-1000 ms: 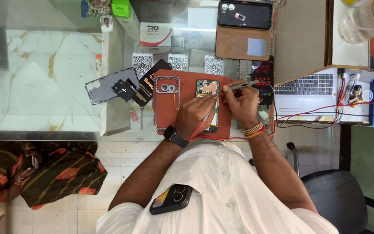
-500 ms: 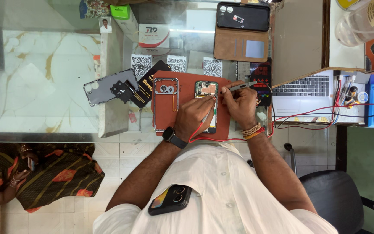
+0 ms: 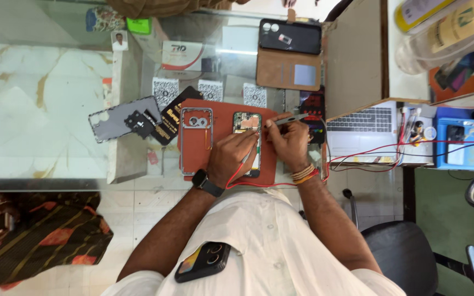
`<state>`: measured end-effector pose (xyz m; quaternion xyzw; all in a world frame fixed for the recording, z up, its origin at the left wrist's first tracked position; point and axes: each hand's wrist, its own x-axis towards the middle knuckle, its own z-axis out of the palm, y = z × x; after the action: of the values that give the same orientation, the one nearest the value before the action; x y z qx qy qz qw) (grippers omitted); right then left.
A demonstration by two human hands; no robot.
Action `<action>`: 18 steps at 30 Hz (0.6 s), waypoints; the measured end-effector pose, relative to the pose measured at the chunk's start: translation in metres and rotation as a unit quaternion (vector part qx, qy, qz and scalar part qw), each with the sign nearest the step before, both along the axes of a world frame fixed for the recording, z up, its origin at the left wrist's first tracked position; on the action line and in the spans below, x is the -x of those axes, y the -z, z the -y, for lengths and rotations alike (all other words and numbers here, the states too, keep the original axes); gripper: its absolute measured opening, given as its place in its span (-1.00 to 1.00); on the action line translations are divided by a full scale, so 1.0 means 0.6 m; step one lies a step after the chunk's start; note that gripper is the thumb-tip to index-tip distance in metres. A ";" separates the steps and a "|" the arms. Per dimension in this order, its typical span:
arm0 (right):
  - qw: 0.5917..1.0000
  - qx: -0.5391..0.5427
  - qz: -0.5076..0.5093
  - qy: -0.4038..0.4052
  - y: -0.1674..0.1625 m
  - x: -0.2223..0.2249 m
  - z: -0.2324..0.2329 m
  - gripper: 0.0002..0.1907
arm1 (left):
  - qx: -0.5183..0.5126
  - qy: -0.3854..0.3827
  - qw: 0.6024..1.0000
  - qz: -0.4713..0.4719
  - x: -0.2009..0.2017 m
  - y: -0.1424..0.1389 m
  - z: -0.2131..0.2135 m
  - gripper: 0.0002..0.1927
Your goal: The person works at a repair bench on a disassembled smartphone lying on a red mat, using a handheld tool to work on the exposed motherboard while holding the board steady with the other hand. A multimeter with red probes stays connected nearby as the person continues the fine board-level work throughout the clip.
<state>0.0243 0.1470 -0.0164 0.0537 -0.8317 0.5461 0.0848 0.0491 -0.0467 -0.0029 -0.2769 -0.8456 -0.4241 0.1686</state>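
Currently, we note the right hand [image 3: 289,143] with fingers pinched on grey tweezers [image 3: 291,118], and the left hand [image 3: 232,157] with fingers pressed on a red probe [image 3: 246,159], apparently steadying the opened phone [image 3: 247,126]. It lies back-off, board exposed, on the orange mat [image 3: 223,123], with the detached frame [image 3: 196,133] left.

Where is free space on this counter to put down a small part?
Free: the marbled counter left of the grey back cover. Crowded: the orange mat, where both hands work on the opened phone beside the phone frame.
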 end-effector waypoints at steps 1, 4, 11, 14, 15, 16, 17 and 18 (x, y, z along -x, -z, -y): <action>1.000 -0.004 0.008 0.000 0.000 0.000 -0.001 -0.82 | 0.004 0.001 1.000 -0.006 -0.002 0.003 0.001 -0.78; 1.000 0.010 0.021 -0.001 0.006 -0.002 0.001 -0.83 | 0.003 -0.005 1.000 -0.004 -0.006 0.010 0.002 -0.80; 1.000 0.007 -0.022 -0.006 0.011 -0.003 -0.001 -0.83 | 0.013 -0.004 1.000 -0.005 -0.002 0.009 -0.002 -0.79; 1.000 0.001 -0.014 -0.006 0.011 -0.003 -0.005 -0.83 | 0.017 -0.005 1.000 -0.005 -0.003 0.008 -0.004 -0.78; 1.000 0.003 -0.007 -0.004 0.012 -0.005 -0.005 -0.83 | 0.017 -0.003 1.000 -0.003 -0.005 0.008 -0.003 -0.77; 1.000 0.004 -0.001 -0.002 0.013 -0.005 -0.005 -0.83 | 0.018 -0.001 1.000 -0.001 -0.005 0.008 -0.002 -0.77; 1.000 0.005 0.003 -0.001 0.013 -0.004 -0.006 -0.83 | 0.018 -0.001 1.000 -0.003 -0.004 0.007 -0.002 -0.77; 1.000 0.004 0.002 -0.002 0.013 -0.005 -0.006 -0.82 | 0.019 -0.001 1.000 -0.004 -0.005 0.007 -0.002 -0.77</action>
<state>0.0271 0.1505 -0.0241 0.0537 -0.8297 0.5495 0.0825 0.0521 -0.0454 -0.0072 -0.2810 -0.8528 -0.4073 0.1667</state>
